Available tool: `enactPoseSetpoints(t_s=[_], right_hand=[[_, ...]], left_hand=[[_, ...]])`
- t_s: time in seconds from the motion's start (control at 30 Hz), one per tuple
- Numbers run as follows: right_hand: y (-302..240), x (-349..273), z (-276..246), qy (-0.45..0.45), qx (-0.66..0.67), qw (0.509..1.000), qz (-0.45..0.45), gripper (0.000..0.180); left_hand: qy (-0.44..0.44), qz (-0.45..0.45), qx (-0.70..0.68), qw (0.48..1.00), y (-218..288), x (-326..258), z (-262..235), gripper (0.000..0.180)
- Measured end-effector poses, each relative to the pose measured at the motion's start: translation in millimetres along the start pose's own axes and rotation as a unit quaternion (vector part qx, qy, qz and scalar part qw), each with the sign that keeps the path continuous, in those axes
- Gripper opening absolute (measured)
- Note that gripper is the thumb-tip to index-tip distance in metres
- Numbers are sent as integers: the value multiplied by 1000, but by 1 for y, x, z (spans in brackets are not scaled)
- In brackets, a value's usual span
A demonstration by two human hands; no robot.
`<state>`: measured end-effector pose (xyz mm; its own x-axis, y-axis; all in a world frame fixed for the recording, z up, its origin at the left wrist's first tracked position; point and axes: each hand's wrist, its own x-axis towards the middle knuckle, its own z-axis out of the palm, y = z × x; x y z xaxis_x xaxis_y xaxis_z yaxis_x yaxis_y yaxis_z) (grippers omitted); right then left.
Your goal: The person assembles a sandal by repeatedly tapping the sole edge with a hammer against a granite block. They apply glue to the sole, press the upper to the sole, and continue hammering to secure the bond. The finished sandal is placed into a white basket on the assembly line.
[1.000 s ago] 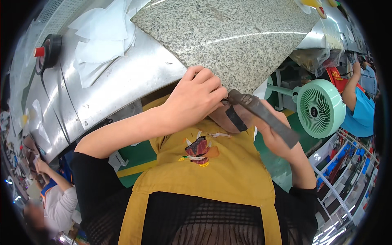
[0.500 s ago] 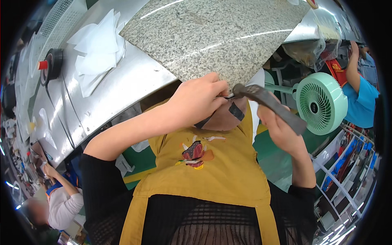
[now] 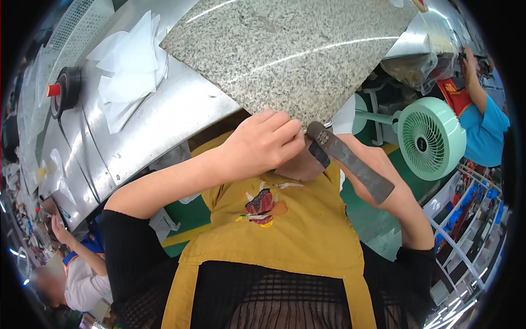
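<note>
My left hand (image 3: 266, 140) is closed, its fingertips pinching a brownish-pink leather-like piece (image 3: 304, 166) at the near corner of a speckled stone slab (image 3: 285, 60). A dark patch shows on the piece; its upper edge is hidden under the fingers. In my right hand (image 3: 370, 156) is a dark hammer (image 3: 350, 162). Its narrow end lies by the slab's corner, just right of my left fingers, and its broad end points down toward my right wrist. The hammer covers part of my right fingers. A small shiny metal bit (image 3: 327, 124) shows beside the narrow end.
White sheets (image 3: 134, 66) and a black reel with a red knob (image 3: 68, 90) sit on the metal table (image 3: 181, 109) at left. A green fan (image 3: 430, 140) stands at right. People work at far left and far right. A wire rack (image 3: 466, 230) stands lower right.
The hammer's broad end has swung down and left, and its narrow end has shifted slightly lower. My right hand has moved up behind it. My left hand has shifted slightly, still pinching the piece.
</note>
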<state>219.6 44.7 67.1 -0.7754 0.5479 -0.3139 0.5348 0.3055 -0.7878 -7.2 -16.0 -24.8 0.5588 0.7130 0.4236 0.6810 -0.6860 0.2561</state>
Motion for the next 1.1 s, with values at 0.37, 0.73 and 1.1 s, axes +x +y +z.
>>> enactPoseSetpoints(t_s=[0.37, 0.73, 1.1], right_hand=[[-3, 7, 7, -22, -68, 997, 18, 36], [-12, 7, -3, -61, -14, 996, 59, 38], [-18, 13, 0, -11, 8, 1000, 20, 16]], left_hand=[[18, -76, -76, 994, -12, -4, -5, 26], [40, 61, -30, 997, -21, -9, 3, 27], [36, 74, -31, 996, -22, -11, 3, 28]])
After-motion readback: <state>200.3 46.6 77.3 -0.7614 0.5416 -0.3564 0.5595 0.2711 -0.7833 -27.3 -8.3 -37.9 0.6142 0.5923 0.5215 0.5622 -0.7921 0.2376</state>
